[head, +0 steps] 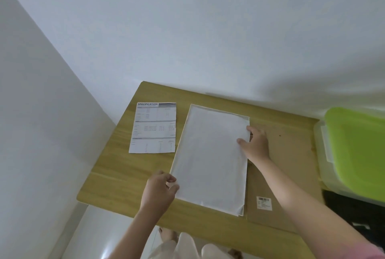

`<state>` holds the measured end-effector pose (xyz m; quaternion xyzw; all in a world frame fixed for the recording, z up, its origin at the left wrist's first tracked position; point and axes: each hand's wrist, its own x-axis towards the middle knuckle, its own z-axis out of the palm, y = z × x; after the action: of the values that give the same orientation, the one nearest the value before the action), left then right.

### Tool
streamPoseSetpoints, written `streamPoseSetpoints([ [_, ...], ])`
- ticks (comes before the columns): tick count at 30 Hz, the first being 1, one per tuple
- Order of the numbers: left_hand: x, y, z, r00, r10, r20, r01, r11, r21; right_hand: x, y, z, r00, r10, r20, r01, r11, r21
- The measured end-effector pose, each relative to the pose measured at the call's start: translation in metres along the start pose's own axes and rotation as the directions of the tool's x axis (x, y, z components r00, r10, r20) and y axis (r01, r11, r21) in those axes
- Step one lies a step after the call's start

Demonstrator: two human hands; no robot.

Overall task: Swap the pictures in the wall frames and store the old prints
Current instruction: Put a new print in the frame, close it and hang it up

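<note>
A white frame (210,158) lies flat mid-table (116,177), a white sheet (214,154) resting in it. The left hand (159,191) pinches the frame's near left corner; the right hand (255,144) grips the sheet's right edge. A printed specification page (153,128) lies by the table's far left corner. A brown backing board (285,167) lies just right of the frame. At the right edge stands a clear bin with a green lid (358,148); its contents cannot be seen.

White-rimmed rectangular picture frame (181,150) flat on wooden table, blank white paper sheet (212,160) lying in it; brown cardboard backing board (287,154) just right.
</note>
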<state>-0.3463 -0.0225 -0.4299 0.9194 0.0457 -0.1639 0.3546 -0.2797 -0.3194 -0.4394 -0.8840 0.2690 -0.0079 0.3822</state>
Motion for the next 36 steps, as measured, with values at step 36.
streamPoseSetpoints([
  [36, -0.070, 0.063, 0.079, 0.953, 0.274, -0.130, -0.291, 0.947, -0.136, -0.127, 0.102, -0.083, 0.997, -0.038, -0.060, 0.043, 0.996, 0.075],
])
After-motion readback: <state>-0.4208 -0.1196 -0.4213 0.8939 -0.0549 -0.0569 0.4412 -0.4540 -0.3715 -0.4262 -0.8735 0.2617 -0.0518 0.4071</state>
